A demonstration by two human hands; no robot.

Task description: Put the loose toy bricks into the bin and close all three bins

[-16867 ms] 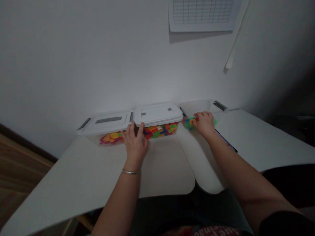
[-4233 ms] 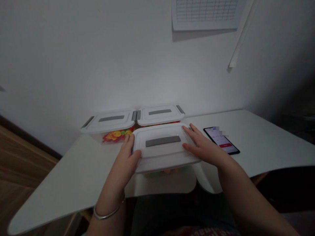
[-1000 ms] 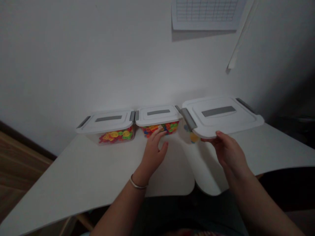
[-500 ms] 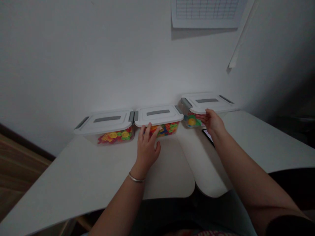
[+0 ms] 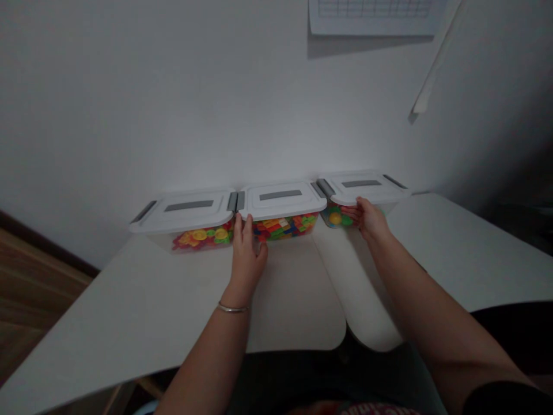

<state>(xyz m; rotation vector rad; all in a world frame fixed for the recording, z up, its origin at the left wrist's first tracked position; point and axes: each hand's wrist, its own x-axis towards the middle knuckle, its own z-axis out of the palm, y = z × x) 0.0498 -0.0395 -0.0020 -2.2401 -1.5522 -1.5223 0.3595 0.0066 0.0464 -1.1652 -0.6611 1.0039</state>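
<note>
Three clear plastic boxes with white lids and grey clasps stand in a row against the wall. My left hand (image 5: 247, 253), with a bracelet on its wrist, has its fingers stretched against the front left corner of the middle box (image 5: 280, 208); colourful building blocks show through its side. My right hand (image 5: 372, 222) lies against the front of the right box (image 5: 375, 197), thumb by the lid's edge and fingers extended along the side. Yellow and green pieces show inside. Close beside the middle box is the left box (image 5: 185, 214), holding yellow, green and red pieces.
The boxes stand on white tables (image 5: 298, 300) whose rounded corners meet with a seam near the middle. A sheet with a printed grid (image 5: 374, 23) hangs on the wall. Brown wooden furniture (image 5: 38, 294) stands at the left.
The right box has shifted left and now sits close to the middle box. My left hand has moved left along the middle box's front. The dark-edged device by my right hand is now hidden.
</note>
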